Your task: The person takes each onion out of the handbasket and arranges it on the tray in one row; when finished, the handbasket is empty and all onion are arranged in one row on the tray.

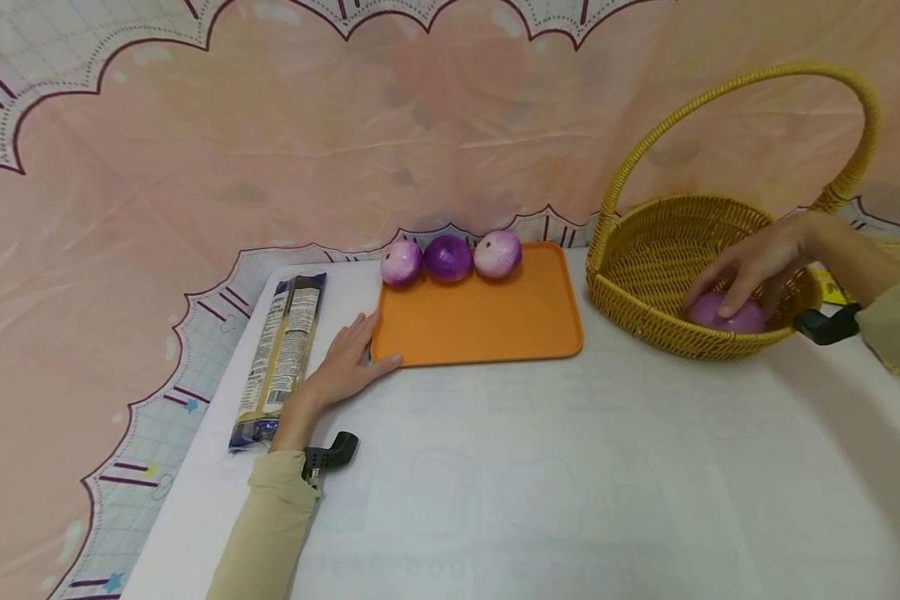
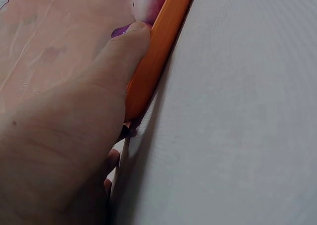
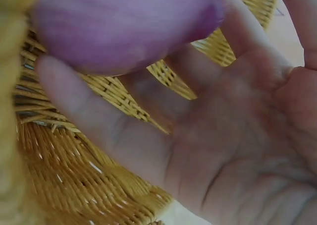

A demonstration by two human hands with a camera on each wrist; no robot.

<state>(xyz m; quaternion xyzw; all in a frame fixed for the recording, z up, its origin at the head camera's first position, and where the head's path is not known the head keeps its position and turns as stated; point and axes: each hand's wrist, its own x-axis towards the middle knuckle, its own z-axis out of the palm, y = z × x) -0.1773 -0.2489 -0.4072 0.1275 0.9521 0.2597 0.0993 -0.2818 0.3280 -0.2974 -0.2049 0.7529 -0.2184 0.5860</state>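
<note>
My right hand reaches down into a yellow wicker basket and holds a purple onion just inside its front rim. In the right wrist view the fingers spread around this onion, away from the palm. At the near left corner of an orange tray, my left hand rests with straight fingers along the side and the thumb at the front edge. Three onions stand in a row at the tray's back left: a pinkish one, a darker purple one and a pale one.
A long printed packet lies left of the tray, beside my left wrist. The basket's tall handle arches over its opening. A patterned pink cloth hangs behind the white table. Something yellow sits behind the basket's right side.
</note>
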